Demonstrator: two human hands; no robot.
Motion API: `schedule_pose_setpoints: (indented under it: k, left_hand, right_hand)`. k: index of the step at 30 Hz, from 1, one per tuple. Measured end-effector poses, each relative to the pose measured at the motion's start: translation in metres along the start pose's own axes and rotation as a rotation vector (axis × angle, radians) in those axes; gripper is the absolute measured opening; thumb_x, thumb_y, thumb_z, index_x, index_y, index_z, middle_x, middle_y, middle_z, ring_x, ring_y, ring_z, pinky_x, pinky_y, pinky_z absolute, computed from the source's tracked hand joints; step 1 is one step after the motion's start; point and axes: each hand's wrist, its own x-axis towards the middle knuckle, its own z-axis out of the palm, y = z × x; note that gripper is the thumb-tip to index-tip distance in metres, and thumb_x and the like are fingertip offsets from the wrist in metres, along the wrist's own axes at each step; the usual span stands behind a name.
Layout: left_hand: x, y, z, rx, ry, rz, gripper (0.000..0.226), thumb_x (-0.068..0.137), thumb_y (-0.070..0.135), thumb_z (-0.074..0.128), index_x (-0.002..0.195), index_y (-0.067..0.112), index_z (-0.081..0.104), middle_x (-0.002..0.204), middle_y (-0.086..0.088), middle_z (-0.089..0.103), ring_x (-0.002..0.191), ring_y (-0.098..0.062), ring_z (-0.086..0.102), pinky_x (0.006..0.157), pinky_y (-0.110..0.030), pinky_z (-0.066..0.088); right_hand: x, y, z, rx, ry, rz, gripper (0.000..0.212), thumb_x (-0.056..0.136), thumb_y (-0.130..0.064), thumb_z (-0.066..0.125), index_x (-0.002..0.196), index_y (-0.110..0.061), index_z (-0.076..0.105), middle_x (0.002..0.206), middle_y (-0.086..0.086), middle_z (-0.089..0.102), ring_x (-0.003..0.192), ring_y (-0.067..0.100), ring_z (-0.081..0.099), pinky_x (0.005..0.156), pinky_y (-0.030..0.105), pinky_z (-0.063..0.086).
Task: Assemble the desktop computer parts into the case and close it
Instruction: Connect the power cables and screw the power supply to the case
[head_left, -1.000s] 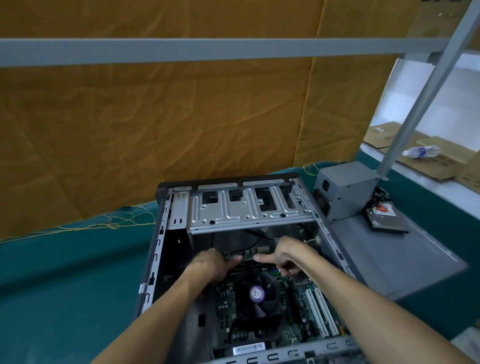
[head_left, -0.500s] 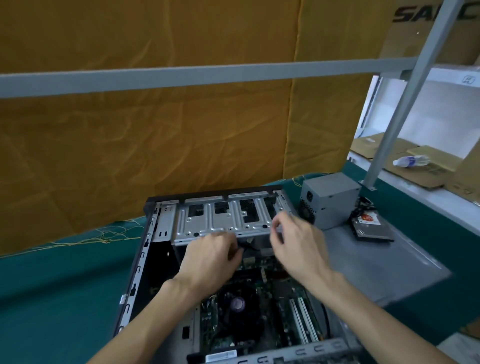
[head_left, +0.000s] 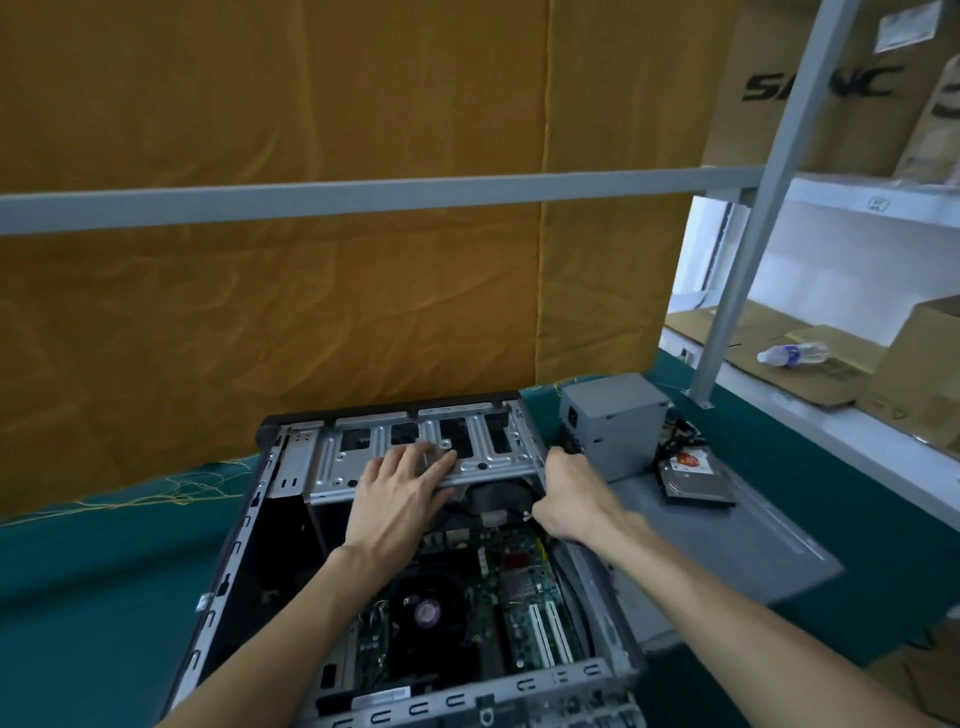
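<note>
Resting flat on drive cage (head_left: 415, 457), left hand (head_left: 400, 499), right hand (head_left: 571, 499) gripping case (head_left: 602, 587) edge (PSU (head_left: 618, 421) beside).

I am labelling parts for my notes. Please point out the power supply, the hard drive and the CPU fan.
power supply (head_left: 621, 415): head view, on its grey side face.
hard drive (head_left: 693, 475): head view, on its top plate below the red label.
CPU fan (head_left: 427, 612): head view, on its round purple hub.

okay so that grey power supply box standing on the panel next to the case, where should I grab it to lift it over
Take the power supply by its two plain side walls, coming down from above with the grip spanning its width. It stands upright with its flat top free. The case sits close on its left, the hard drive and cable bundle on its right, so a sideways approach looks cramped. Avoid the vented socket face.
</note>
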Motion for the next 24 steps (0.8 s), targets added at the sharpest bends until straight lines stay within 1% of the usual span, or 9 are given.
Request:
schedule_pose_setpoints:
  k: [3,5,8,10,12,14,17,20,24]
  left_hand:
    - [0.004,0.011,0.001,-0.003,-0.019,-0.037,0.046,0.103,0.048,0.050,0.145,0.030,0.053,0.141,-0.004,0.055,0.127,-0.031,0.053,0.098,-0.045,0.046]
    - [0.006,0.013,0.005,0.016,-0.014,-0.044,0.048,0.103,0.051,0.045,0.146,0.030,0.051,0.141,-0.003,0.054,0.126,-0.030,0.052,0.099,-0.044,0.045]
    - [0.011,0.013,0.008,0.023,0.007,-0.037,0.059,0.100,0.062,0.037,0.145,0.025,0.050,0.132,-0.004,0.054,0.117,-0.029,0.053,0.098,-0.042,0.045]
    - [0.018,0.014,0.010,0.031,-0.003,-0.044,0.073,0.097,0.070,0.028,0.150,0.022,0.043,0.135,-0.005,0.051,0.121,-0.029,0.050,0.103,-0.041,0.043]
    - [0.021,0.014,0.012,0.046,-0.012,-0.060,0.083,0.094,0.077,0.017,0.155,0.023,0.035,0.146,-0.004,0.045,0.134,-0.026,0.043,0.112,-0.039,0.037]
    - [0.020,0.014,0.015,0.031,0.012,-0.079,0.091,0.091,0.080,0.008,0.157,0.023,0.034,0.152,-0.003,0.044,0.141,-0.026,0.039,0.117,-0.040,0.034]
    - [0.019,0.013,0.019,-0.017,0.008,-0.095,0.092,0.090,0.082,0.011,0.158,0.023,0.033,0.152,-0.001,0.047,0.141,-0.024,0.042,0.115,-0.039,0.038]
    - [0.020,0.013,0.020,-0.026,0.007,-0.116,0.091,0.090,0.080,0.021,0.159,0.022,0.031,0.153,0.000,0.046,0.141,-0.021,0.044,0.114,-0.037,0.040]
    - [0.019,0.012,0.020,-0.037,0.025,-0.119,0.089,0.090,0.079,0.031,0.155,0.018,0.039,0.148,0.000,0.052,0.136,-0.022,0.050,0.109,-0.038,0.045]
  right_hand:
    - [0.005,0.009,-0.007,0.017,-0.024,-0.005,0.022,0.081,0.006,0.055,0.089,-0.012,0.045,0.084,0.005,0.055,0.068,0.019,0.054,0.046,0.031,0.034]
    - [0.011,0.019,-0.009,0.042,-0.063,-0.078,0.016,0.087,-0.007,0.062,0.095,-0.011,0.048,0.087,0.005,0.058,0.070,0.018,0.057,0.049,0.031,0.037]
    - [0.025,0.041,-0.023,0.302,-0.186,-0.160,0.040,0.096,-0.048,0.065,0.105,-0.009,0.064,0.076,-0.002,0.064,0.063,0.014,0.061,0.059,0.032,0.052]
    - [0.045,0.057,-0.038,0.339,-0.084,-0.186,0.031,0.099,-0.045,0.062,0.101,-0.014,0.070,0.078,-0.002,0.069,0.070,0.018,0.068,0.076,0.040,0.061]
    - [0.071,0.070,-0.052,0.165,0.115,-0.225,0.018,0.095,-0.023,0.069,0.113,-0.021,0.066,0.101,-0.002,0.070,0.093,0.019,0.068,0.087,0.045,0.059]
    - [0.098,0.074,-0.061,-0.100,0.156,-0.264,0.066,0.082,-0.007,0.075,0.142,-0.020,0.049,0.133,0.006,0.056,0.124,0.026,0.054,0.103,0.045,0.050]
    - [0.125,0.073,-0.065,-0.439,-0.017,-0.261,0.115,0.075,-0.010,0.083,0.163,-0.020,0.009,0.166,0.014,0.018,0.154,0.033,0.018,0.124,0.046,0.018]
    - [0.139,0.077,-0.061,-0.525,-0.180,-0.212,0.121,0.078,-0.013,0.083,0.163,-0.018,-0.003,0.170,0.012,0.008,0.156,0.029,0.011,0.126,0.045,0.017]
    - [0.141,0.079,-0.058,-0.705,-0.037,-0.297,0.100,0.080,-0.023,0.081,0.158,-0.007,0.021,0.155,0.013,0.033,0.140,0.031,0.035,0.116,0.041,0.034]
